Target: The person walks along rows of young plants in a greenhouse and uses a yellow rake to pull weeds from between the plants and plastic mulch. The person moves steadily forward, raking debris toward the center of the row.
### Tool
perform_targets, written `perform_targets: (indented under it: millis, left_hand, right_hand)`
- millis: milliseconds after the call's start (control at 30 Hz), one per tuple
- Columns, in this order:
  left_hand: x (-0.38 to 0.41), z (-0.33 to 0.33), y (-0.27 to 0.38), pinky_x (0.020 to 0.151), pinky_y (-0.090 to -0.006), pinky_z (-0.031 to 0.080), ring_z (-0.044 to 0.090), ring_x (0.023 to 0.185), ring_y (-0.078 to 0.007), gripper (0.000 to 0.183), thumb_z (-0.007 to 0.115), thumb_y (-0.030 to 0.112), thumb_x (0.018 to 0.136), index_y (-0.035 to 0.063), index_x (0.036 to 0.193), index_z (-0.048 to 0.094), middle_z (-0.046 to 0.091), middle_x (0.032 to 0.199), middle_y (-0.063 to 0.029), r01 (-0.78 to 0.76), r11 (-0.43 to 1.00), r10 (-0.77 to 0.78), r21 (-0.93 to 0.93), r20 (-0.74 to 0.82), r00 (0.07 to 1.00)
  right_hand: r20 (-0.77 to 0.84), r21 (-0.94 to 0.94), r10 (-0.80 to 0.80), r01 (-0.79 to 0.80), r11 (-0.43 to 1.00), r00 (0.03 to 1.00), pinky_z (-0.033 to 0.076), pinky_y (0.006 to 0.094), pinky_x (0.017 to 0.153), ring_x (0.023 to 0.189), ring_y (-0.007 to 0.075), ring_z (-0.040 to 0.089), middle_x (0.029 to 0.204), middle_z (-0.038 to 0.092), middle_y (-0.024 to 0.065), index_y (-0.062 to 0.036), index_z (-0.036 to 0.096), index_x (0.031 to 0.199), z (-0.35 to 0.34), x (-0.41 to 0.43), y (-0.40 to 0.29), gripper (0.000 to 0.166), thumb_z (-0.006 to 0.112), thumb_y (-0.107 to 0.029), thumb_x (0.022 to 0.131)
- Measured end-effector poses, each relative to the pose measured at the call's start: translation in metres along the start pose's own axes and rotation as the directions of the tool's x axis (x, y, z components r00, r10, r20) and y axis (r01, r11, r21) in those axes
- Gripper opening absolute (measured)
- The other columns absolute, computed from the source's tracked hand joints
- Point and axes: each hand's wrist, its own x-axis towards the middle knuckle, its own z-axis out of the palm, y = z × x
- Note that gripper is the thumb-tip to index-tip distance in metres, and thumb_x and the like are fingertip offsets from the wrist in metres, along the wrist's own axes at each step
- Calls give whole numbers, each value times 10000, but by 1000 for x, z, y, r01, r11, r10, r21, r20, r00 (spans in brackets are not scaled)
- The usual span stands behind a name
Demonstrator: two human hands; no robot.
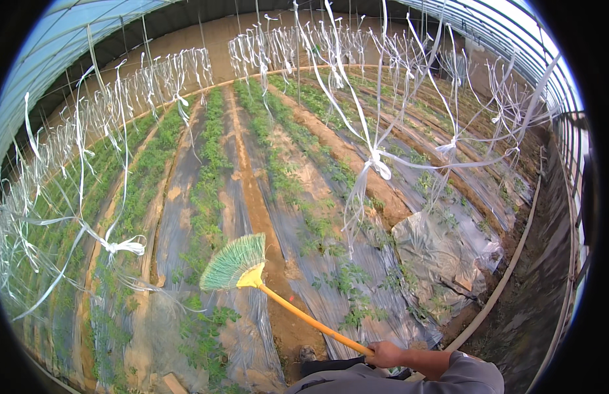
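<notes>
My right hand point(386, 354) grips the yellow handle point(318, 322) of a broom, close to the handle's end. The broom's fan of green plastic bristles point(235, 263) spreads from a yellow head point(251, 277). It is held out over a bare soil path point(265, 212) and the edge of the film-covered bed on its left. Low green leafy plants point(211, 320) grow through plastic mulch film point(250, 325) near the broom. My left hand is out of view.
White plastic strings hang in knotted bundles point(376, 160) before me, with another knotted bundle point(120, 246) on the left. Crumpled film point(437, 261) lies at right, beside a long pale hose point(501, 280). A greenhouse frame point(570, 147) curves alongside. A shoe point(307, 353) stands on the path.
</notes>
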Motion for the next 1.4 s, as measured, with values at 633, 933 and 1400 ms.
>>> perform_targets:
  millis: [633, 933, 1400]
  left_hand:
    - [366, -132, 72, 785, -415, 513, 673, 868, -329, 233, 639, 229, 869, 40, 983, 713, 699, 913, -171, -577, 783, 321, 234, 642, 697]
    - [518, -69, 258, 604, -329, 482, 610, 636, -171, 210, 626, 173, 898, -26, 901, 692, 690, 758, -98, -327, 932, 174, 155, 598, 783]
    - [491, 10, 323, 884, -394, 509, 675, 975, -338, 321, 677, 264, 846, -8, 1013, 708, 713, 993, -204, -717, 579, 202, 388, 784, 587]
  right_hand:
    - [206, 44, 526, -545, 837, 825, 535, 456, 824, 965, 348, 685, 1006, 716, 167, -40, 715, 1055, -1, 91, -22, 535, 502, -519, 944]
    - [168, 40, 831, -846, 532, 530, 560, 402, 736, 868, 297, 717, 924, 734, 128, -80, 747, 948, 51, -10, -40, 429, 567, -469, 921]
    - [485, 463, 875, -844, -269, -13, 539, 415, 808, 924, 343, 685, 982, 707, 200, -1, 716, 1013, 230, -140, -60, 544, 611, -521, 893]
